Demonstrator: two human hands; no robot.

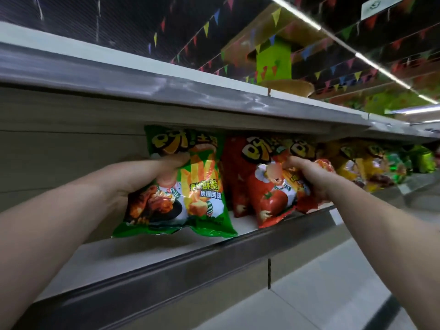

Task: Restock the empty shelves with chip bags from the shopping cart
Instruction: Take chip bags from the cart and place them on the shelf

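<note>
Glossy foil bags (202,186); brushed metal shelf edge (214,263)

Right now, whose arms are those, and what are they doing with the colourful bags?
The arms belong to a person who wears a camera on their head, so you see what they see. There is just this one picture, looking forward at a shop shelf. The left hand grips a green chip bag, and the right hand grips a red chip bag. Both bags are at the shelf. More red, yellow and green bags stand further along to the right. The shelf part to the left of the green bag looks bare.
</note>
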